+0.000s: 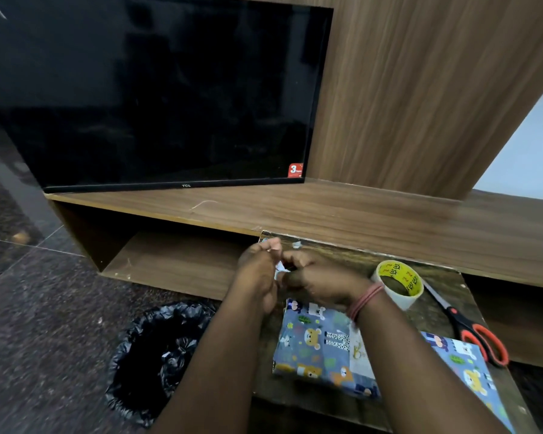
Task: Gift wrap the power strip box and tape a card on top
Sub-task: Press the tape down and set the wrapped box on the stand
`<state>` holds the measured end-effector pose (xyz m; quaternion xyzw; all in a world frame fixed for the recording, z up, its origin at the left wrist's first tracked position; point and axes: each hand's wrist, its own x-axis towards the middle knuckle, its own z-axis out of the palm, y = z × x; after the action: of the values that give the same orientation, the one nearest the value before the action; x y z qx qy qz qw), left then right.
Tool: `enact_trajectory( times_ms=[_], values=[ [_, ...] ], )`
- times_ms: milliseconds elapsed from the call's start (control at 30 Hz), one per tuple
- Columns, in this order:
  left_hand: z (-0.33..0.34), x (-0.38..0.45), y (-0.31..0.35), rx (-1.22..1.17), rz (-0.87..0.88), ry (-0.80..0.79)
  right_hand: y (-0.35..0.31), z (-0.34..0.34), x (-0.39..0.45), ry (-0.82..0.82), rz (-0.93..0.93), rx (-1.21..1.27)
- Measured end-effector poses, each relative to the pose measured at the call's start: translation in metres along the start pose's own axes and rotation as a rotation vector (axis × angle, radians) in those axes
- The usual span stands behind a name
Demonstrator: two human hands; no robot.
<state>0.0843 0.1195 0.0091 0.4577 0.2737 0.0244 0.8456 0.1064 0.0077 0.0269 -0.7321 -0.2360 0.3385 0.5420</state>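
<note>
Both hands point(282, 270) pinch a small scrap, probably tape; keep it taut, then press onto card point(359, 352) below.

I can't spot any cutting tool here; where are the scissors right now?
The orange-handled scissors lie at the right of the head view on the small brown table, just right of the roll of clear tape.

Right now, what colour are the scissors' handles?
Orange with black, on the scissors lying at the table's right edge; the head view shows them.
</note>
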Motion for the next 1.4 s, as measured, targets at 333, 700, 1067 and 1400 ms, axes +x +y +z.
enact_trajectory(
  times_ms=[333,700,1067,1400],
  values=[
    [-0.018,0.003,0.011,-0.102,0.004,0.211,0.038,-0.054,0.064,0.479,0.105,-0.827],
    [-0.014,-0.008,0.018,-0.334,-0.311,0.049,0.008,-0.041,0.012,0.619,-0.046,0.130],
    [0.006,-0.027,0.009,-0.280,-0.186,-0.158,-0.015,-0.025,-0.017,0.424,-0.076,0.047],
    [-0.013,-0.003,0.020,-0.400,-0.229,0.110,0.047,-0.042,-0.004,0.435,0.178,-0.836]
  ],
)
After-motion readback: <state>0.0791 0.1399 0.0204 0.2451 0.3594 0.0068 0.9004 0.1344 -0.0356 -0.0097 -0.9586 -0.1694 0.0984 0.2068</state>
